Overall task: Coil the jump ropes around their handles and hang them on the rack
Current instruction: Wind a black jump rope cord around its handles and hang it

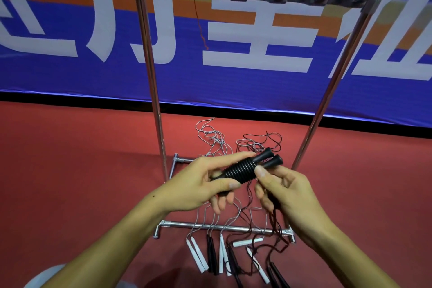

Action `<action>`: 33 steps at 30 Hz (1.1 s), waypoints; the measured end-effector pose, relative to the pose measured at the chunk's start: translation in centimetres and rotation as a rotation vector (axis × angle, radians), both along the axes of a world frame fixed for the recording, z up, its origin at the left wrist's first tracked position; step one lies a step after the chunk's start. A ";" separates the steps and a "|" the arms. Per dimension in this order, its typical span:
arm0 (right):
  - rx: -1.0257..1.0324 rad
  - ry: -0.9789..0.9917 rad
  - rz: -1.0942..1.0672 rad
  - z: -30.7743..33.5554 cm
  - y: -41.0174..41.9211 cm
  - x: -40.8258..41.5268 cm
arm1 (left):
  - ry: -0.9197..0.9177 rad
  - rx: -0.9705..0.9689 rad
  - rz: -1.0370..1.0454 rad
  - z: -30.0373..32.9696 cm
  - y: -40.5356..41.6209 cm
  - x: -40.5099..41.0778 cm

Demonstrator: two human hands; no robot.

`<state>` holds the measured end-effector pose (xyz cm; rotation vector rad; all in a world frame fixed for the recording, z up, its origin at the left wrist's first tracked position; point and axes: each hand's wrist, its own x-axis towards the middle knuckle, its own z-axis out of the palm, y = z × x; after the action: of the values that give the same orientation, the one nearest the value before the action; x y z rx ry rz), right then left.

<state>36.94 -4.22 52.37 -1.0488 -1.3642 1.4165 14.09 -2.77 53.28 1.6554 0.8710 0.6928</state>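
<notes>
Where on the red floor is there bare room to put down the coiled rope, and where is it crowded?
Bare red floor lies left of the rack's left pole, and right of the right pole. Crowded: loose ropes tangle between the poles, and white and black handles lie before the base bar.

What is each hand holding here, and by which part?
Left hand grips the black handle pair at its lower end; right hand pinches the black rope beside the coil.
</notes>
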 end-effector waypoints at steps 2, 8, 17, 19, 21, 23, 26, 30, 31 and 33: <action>-0.058 -0.019 0.049 0.4 0.3 0.8 | -0.007 0.001 0.009 0.1 0.0 -0.2; -0.095 -0.176 0.004 0.0 0.9 2.3 | 0.016 0.006 0.073 -0.2 0.3 -0.1; -0.110 -0.171 -0.075 -0.5 0.2 1.2 | 0.145 0.075 0.024 -0.6 -0.1 0.7; -0.086 -0.222 -0.061 -0.5 0.1 1.1 | 0.131 0.055 0.034 -0.5 -0.1 0.5; -0.064 -0.250 -0.059 -0.6 0.1 1.2 | 0.140 0.079 0.060 -0.4 -0.1 0.4; -0.072 -0.245 -0.041 -0.4 0.3 1.5 | 0.159 0.142 0.090 -0.4 -0.2 0.7; -0.108 -0.284 0.028 0.5 0.4 1.9 | 0.181 0.211 0.134 -0.6 -0.1 0.9; -0.196 -0.364 0.051 0.5 0.6 2.6 | 0.304 0.301 0.131 -1.0 0.1 0.9; -0.177 -0.452 0.045 0.2 0.6 2.7 | 0.345 0.342 0.123 -1.1 0.1 1.0; -0.131 -0.599 0.032 0.0 0.6 2.9 | 0.424 0.429 0.115 -1.4 0.0 1.4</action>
<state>39.79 -3.60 52.41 -1.6315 -1.7229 1.2760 15.52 -2.78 51.87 2.2000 1.1835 0.6465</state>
